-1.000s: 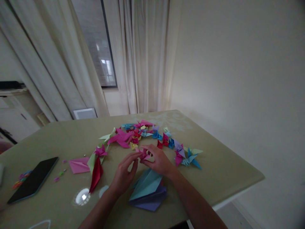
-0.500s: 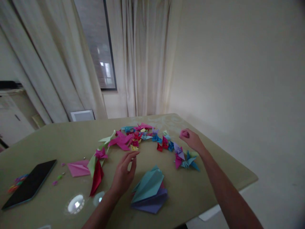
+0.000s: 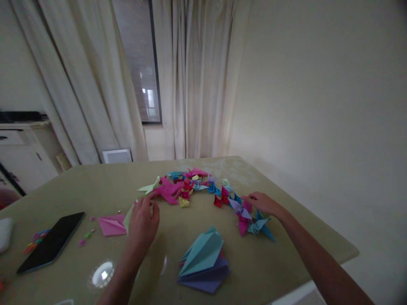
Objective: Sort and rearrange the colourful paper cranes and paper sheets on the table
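Note:
A curved row of small folded paper figures [image 3: 190, 186] in pink, red, blue, green and purple lies across the olive table [image 3: 286, 250]. My left hand [image 3: 142, 222] lies with its fingers stretched out over the row's left end, covering the pieces there, its fingertips by a pale green figure [image 3: 148, 187]. My right hand [image 3: 261, 202] rests low at the row's right end. Its fingers lie flat, the tips touching a small pink figure [image 3: 246, 206] next to a purple one [image 3: 237, 206] and a teal one [image 3: 259, 225].
A stack of larger folded sheets [image 3: 203, 260], teal over purple, lies near me between my arms. A pink folded sheet [image 3: 111, 224], a black phone [image 3: 51, 241], coloured beads [image 3: 34, 240] and a white object [image 3: 4, 234] sit at left. The table edge runs close at right.
My right hand carried a small pink figure from the middle out to the right end of the row and lowered it there. My left hand moved left onto the row's left end.

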`<act>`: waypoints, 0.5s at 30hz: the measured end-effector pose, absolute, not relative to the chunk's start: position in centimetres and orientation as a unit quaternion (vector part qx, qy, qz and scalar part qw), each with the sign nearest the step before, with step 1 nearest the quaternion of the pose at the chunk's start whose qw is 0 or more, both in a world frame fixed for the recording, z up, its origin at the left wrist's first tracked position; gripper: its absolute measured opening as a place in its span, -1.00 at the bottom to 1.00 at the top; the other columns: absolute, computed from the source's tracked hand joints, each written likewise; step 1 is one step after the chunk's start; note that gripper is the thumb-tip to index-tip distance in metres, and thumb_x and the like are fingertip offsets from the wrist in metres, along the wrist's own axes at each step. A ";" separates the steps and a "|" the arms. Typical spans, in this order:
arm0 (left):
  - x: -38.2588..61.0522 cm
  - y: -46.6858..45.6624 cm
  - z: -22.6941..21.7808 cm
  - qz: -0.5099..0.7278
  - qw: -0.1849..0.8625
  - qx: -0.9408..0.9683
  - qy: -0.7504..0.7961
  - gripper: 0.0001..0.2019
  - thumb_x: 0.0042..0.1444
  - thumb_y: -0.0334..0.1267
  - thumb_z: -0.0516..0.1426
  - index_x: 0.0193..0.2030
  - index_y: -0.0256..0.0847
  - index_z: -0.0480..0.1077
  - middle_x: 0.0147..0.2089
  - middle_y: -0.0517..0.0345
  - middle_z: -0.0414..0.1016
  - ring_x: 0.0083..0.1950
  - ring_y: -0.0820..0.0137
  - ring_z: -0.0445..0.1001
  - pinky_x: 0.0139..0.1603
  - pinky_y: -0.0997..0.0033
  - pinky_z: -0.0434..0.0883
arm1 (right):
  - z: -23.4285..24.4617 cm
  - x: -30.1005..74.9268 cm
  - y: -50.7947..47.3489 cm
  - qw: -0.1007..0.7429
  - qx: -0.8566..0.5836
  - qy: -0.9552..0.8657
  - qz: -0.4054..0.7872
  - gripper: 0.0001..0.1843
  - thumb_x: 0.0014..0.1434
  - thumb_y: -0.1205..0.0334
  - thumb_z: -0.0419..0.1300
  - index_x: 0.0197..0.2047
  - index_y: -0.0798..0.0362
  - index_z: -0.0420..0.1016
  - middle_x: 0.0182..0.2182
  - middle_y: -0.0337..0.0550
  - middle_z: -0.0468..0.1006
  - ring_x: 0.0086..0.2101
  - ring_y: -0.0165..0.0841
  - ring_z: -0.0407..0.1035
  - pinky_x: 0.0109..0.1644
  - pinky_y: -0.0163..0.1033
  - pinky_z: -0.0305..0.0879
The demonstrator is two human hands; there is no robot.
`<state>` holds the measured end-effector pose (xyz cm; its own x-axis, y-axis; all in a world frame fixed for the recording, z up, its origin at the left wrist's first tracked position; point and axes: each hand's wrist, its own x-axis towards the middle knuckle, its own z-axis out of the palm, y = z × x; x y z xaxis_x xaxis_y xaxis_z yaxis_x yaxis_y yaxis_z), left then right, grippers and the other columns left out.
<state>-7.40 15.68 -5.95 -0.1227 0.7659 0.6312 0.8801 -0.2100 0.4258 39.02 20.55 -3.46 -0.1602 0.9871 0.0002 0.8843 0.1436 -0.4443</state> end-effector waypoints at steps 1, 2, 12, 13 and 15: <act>-7.8 15.5 -6.0 -0.370 0.096 -0.656 -0.650 -0.65 0.38 -0.26 -0.04 0.18 -0.25 0.42 0.02 -0.18 0.56 0.02 0.02 0.53 0.06 -0.01 0.48 | -3.2 38.6 20.6 0.151 -0.635 -0.744 0.143 -0.32 0.37 -0.27 -0.01 -0.32 0.10 0.68 -0.34 0.06 0.67 -0.29 -0.16 0.51 -0.18 -0.17 0.31; -8.0 15.2 -6.1 -0.321 0.121 -0.655 -0.673 -0.64 0.38 -0.25 -0.04 0.19 -0.27 0.43 0.04 -0.22 0.55 0.03 -0.02 0.52 0.04 -0.05 0.47 | -3.0 38.1 20.6 0.144 -0.639 -0.747 0.116 -0.33 0.39 -0.25 -0.02 -0.29 0.11 0.68 -0.31 0.09 0.67 -0.27 -0.16 0.51 -0.19 -0.17 0.30; -6.8 14.1 -7.1 -0.045 0.074 -0.646 -0.759 -0.66 0.39 -0.26 0.05 0.21 -0.26 0.47 0.20 -0.33 0.49 0.19 -0.07 0.50 0.02 -0.06 0.52 | -1.2 33.3 21.2 -0.003 -0.702 -0.711 0.036 -0.38 0.42 -0.28 0.02 -0.04 0.08 0.65 -0.09 0.19 0.68 -0.09 -0.03 0.58 -0.13 -0.14 0.34; -6.7 14.2 -7.1 -0.033 0.066 -0.650 -0.757 -0.66 0.39 -0.28 0.05 0.21 -0.25 0.47 0.21 -0.31 0.49 0.20 -0.04 0.50 0.04 -0.04 0.52 | -1.5 33.3 21.5 0.008 -0.704 -0.709 0.024 -0.34 0.42 -0.29 -0.01 0.07 0.10 0.61 0.00 0.22 0.66 -0.02 -0.02 0.56 -0.07 -0.12 0.35; -6.5 14.2 -7.0 -0.021 0.057 -0.659 -0.749 -0.67 0.39 -0.29 0.05 0.20 -0.24 0.48 0.21 -0.27 0.49 0.22 0.00 0.51 0.07 -0.03 0.52 | -2.1 33.3 22.1 0.011 -0.704 -0.710 0.025 -0.29 0.43 -0.31 -0.03 0.21 0.12 0.53 0.12 0.24 0.60 0.08 -0.02 0.52 0.01 -0.12 0.36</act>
